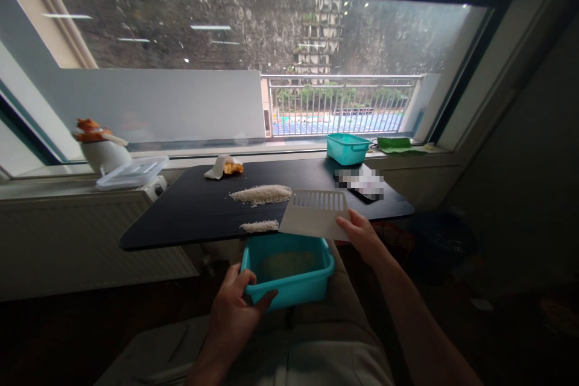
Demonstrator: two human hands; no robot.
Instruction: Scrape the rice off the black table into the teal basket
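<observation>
My left hand [237,304] is closed on the near left rim of a turquoise plastic basin [289,295], held just below the table's front edge. Some pale grains lie on the basin's bottom. A flat white slotted plastic scraper [312,220] is pinched at its right edge by my right hand [362,235]. It lies over the table edge above the basin, slots towards the window. Left of the scraper, a long heap of white rice [262,194] rests on the black table [190,211]. A smaller strip of rice [260,227] lies near the front edge.
At the table's back right stands another turquoise basin [347,149], with a blurred-out flat item [362,183] before it. A crumpled cloth [222,167] with something orange lies at the back left. Clear plastic lids [133,172] and a white pot [102,154] sit on the sill.
</observation>
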